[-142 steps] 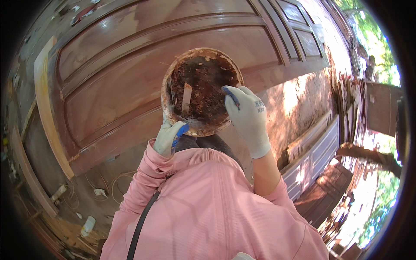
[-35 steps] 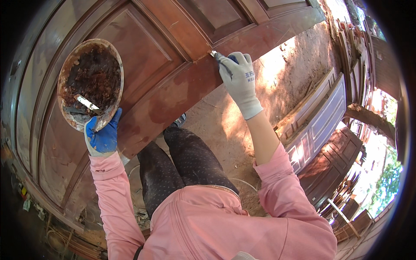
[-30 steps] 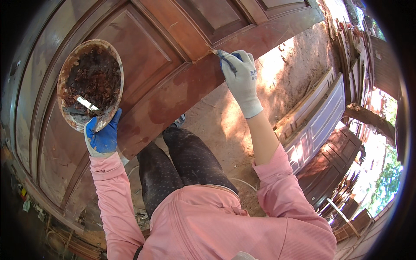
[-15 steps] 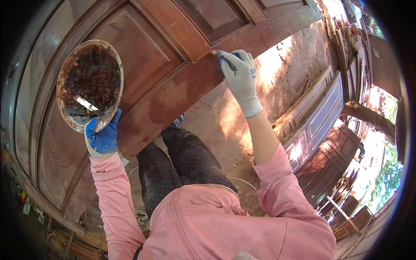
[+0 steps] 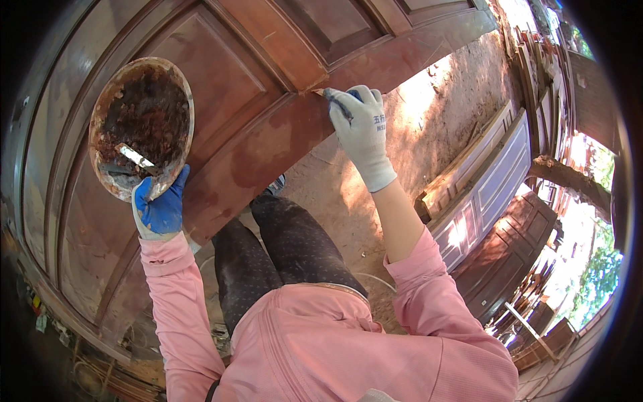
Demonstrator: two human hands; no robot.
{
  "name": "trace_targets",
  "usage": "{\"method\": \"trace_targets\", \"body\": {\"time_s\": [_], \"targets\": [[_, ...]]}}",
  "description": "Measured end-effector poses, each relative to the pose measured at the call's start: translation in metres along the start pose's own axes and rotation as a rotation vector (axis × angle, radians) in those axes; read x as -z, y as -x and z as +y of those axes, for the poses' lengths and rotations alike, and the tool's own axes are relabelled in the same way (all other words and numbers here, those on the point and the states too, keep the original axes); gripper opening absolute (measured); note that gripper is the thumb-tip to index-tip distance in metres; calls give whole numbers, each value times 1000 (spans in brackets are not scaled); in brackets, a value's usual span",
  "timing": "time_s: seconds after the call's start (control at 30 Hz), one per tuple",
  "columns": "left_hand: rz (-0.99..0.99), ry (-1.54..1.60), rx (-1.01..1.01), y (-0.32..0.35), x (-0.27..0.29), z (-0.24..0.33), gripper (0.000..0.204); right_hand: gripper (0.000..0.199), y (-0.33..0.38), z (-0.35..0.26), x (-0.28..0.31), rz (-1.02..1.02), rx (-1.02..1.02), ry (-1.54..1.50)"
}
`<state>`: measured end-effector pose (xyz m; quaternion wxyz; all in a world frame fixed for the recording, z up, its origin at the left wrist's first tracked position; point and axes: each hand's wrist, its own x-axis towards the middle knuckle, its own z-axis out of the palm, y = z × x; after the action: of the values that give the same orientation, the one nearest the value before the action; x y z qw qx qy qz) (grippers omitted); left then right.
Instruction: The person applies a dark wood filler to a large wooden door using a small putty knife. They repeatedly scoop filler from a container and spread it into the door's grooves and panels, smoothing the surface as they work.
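— Looking down past the pink sleeves: what does each hand have?

— Her right hand (image 5: 362, 130), in a grey glove, has its fingers (image 5: 343, 107) pinched narrow around a small dark-handled tool (image 5: 335, 100). Its tip sits just beyond the fingertips, touching the moulded edge where a raised panel meets the lower rail of the big wooden door (image 5: 268, 141). What kind of tip it has is too small to tell.

— And the other?

— The left hand (image 5: 161, 208), in a blue glove, is closed on the near rim of a round, crusted bowl (image 5: 140, 127), thumb over the edge and the bowl tilted up beyond the fingers. Dark brown paste coats the inside, and a pale flat scraper (image 5: 134, 156) lies in it just past the fingertips.

— How far along does the work look?

— Partway, I'd judge. The rail under and to the left of the right fingers shows blotchy, darker reddish patches, as if filler or stain has gone on there. The seam past the tool tip, toward the upper panels, looks evener, so that stretch seems untreated. Plenty of paste remains in the bowl.

— Anything else around?

— Bare sunlit dirt (image 5: 429, 120) lies to the right of the right hand, with more doors (image 5: 489, 201) stacked farther off.
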<state>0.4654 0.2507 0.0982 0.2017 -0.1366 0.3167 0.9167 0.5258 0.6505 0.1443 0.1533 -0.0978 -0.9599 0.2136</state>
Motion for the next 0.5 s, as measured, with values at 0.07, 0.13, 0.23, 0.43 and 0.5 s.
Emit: {"method": "trace_targets", "body": {"time_s": [0.07, 0.13, 0.23, 0.43, 0.5], "targets": [[-14, 9, 13, 0, 3, 1, 72, 25, -2, -4, -1, -1, 2, -26], [-22, 16, 19, -1, 1, 1, 72, 24, -3, -6, -6, -3, 49, -14], [-13, 17, 6, -1, 0, -2, 72, 23, 6, -3, -2, -51, 119, 38], [-13, 27, 8, -1, 0, -3, 70, 27, 4, -6, -8, -13, 166, 70], [-14, 28, 5, -1, 3, -3, 70, 26, 8, -8, -5, -25, 160, 63]]}}
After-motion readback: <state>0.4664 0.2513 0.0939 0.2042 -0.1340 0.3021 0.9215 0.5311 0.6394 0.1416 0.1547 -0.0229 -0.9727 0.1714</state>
